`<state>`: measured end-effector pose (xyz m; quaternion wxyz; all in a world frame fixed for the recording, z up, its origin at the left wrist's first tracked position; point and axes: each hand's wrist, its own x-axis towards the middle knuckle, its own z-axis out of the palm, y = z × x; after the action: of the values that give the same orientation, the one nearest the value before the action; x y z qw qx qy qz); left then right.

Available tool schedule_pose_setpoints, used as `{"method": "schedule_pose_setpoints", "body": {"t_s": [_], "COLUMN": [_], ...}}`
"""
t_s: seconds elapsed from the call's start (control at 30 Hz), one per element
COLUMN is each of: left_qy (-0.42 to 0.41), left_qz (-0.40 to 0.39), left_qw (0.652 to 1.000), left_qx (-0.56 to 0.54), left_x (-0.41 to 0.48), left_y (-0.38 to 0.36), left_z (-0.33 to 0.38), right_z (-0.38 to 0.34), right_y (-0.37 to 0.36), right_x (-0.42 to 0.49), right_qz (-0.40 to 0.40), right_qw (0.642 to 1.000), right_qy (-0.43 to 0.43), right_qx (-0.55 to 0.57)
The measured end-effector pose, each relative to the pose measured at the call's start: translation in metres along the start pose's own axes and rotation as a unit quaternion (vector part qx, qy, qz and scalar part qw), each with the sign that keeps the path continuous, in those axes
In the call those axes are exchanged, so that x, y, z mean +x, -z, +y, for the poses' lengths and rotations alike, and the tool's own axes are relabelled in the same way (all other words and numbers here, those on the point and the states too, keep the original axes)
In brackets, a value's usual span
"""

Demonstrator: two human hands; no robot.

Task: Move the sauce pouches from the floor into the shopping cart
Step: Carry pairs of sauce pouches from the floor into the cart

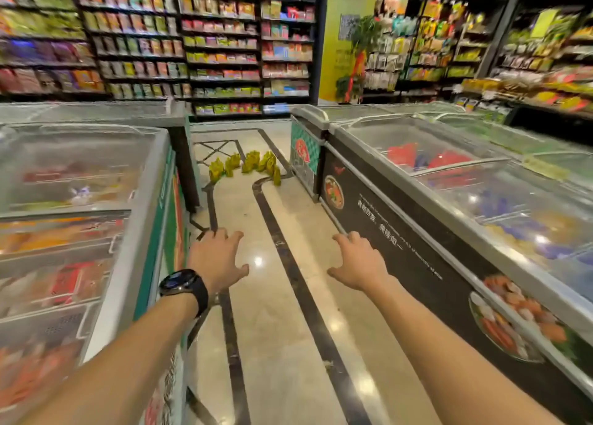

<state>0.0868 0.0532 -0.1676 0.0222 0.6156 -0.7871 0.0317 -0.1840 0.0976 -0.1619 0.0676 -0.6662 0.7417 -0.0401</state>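
I am looking down a supermarket aisle: a polished floor (282, 296) with dark inlaid lines runs between a glass-topped freezer on the left (80, 168) and another freezer on the right (449, 181), and full shelves (218, 39) close the far end.

The sauce pouches (247, 166) are yellow-green and stand on the floor at the far end of this strip, well apart from both hands. As a group they make a row across the aisle, from near the left freezer's far corner to just beside the right freezer's far corner. They seem to stand upright, but at this distance they are blurred and I cannot count them with certainty.

My left hand (218, 261), with a black watch (184, 285) on its wrist, is stretched forward with the fingers spread, and it holds nothing. My right hand (357, 264) is the same, spread and empty.

The pouches lie straight ahead of the hands, a little to the left of the middle line between them. I judge the left hand is slightly better lined up with most of the row, and the right hand with the last pouch by the right freezer. No grasp is possible from here; first the body must go forward and down. I do not see the shopping cart in this view.
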Motion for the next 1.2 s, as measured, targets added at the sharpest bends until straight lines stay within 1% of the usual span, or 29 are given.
{"method": "schedule_pose_setpoints", "body": {"t_s": [0.1, 0.2, 0.37, 0.6, 0.73, 0.8, 0.93, 1.07, 1.13, 1.2], "left_qy": [0.032, 0.055, 0.062, 0.062, 0.078, 0.083, 0.106, 0.122, 0.122, 0.111], "left_qz": [-0.017, -0.013, -0.012, -0.047, -0.054, -0.057, -0.059, -0.067, -0.064, -0.078], "left_qw": [0.999, 0.998, 0.998, 0.997, 0.995, 0.995, 0.993, 0.990, 0.990, 0.991], "left_qx": [0.000, -0.005, -0.011, 0.018, 0.013, 0.002, -0.001, 0.001, 0.003, -0.001], "left_x": [0.024, 0.057, 0.140, 0.323, 0.423, 0.461, 0.542, 0.643, 0.700, 0.758], "left_y": [-0.006, -0.009, -0.023, -0.048, -0.053, -0.060, -0.080, -0.102, -0.113, -0.120], "left_z": [-0.038, -0.062, -0.085, -0.110, -0.125, -0.137, -0.172, -0.220, -0.245, -0.265], "right_z": [-0.030, -0.049, -0.063, -0.069, -0.075, -0.080, -0.097, -0.121, -0.132, -0.141], "right_y": [-0.004, -0.009, -0.026, -0.053, -0.058, -0.057, -0.058, -0.060, -0.063, -0.063], "right_x": [0.045, 0.097, 0.198, 0.390, 0.495, 0.540, 0.636, 0.743, 0.796, 0.847], "right_qz": [-0.011, -0.020, -0.036, -0.047, -0.069, -0.068, -0.049, -0.046, -0.044, -0.048], "right_qw": [1.000, 1.000, 0.998, 0.998, 0.996, 0.996, 0.996, 0.997, 0.997, 0.998], "right_qy": [0.016, 0.020, 0.036, 0.033, 0.035, 0.036, 0.044, 0.052, 0.045, 0.025], "right_qx": [0.007, 0.014, 0.022, 0.024, 0.033, 0.041, 0.052, 0.045, 0.037, 0.042]}}
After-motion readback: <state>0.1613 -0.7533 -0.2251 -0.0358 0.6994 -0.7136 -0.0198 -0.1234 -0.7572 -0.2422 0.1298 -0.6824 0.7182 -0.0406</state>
